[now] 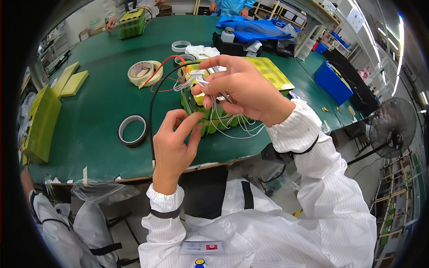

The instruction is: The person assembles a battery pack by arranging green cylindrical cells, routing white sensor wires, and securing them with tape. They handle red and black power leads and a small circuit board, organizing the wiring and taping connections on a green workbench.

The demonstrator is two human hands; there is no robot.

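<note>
A battery pack (212, 127) of green cells with a yellow top sheet lies near the table's front edge. My right hand (246, 87) is closed above it, with a slim grey metal tool (227, 97) between the fingers. At its thumb and fingertips is a white connector (196, 77) with a bundle of white wires (219, 109) hanging over the cells. My left hand (176, 140) is curled at the pack's left front side, thumb and index finger close together; what they pinch, if anything, is too small to name. Red and black cables (152, 107) arch beside it.
A dark tape roll (132, 131) and cream tape rolls (142, 73) lie left of the pack. Yellow blocks (73, 84) and another pack (41, 125) stand far left. A blue box (333, 82) is at right, near a fan (393, 127). Co-workers stand across the green table (98, 102).
</note>
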